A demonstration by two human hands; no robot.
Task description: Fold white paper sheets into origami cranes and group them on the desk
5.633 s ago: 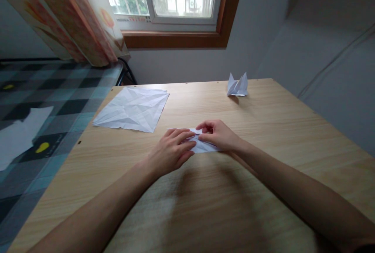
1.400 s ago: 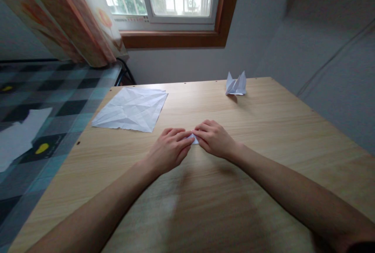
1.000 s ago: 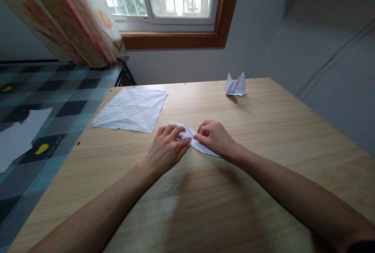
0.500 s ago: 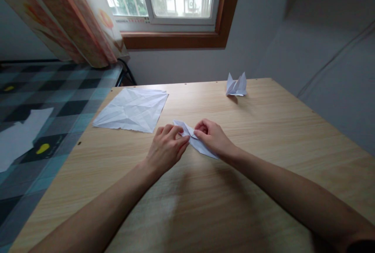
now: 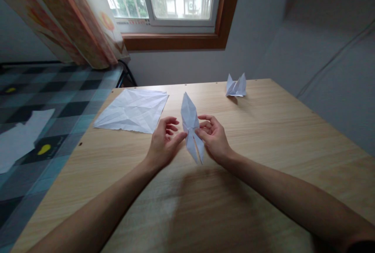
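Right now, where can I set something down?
The table is bare between the standing paper fold and right forearm, and between this and left forearm. Crowded: centre, where left hand and right hand flank the folded paper, and far left, under the creased sheet.

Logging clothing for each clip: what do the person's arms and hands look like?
The left arm and right arm show bare, the left hand and right hand gloveless; no ring or watch is visible. The dark edge at the lower right corner may be a sleeve; too little shows to tell.
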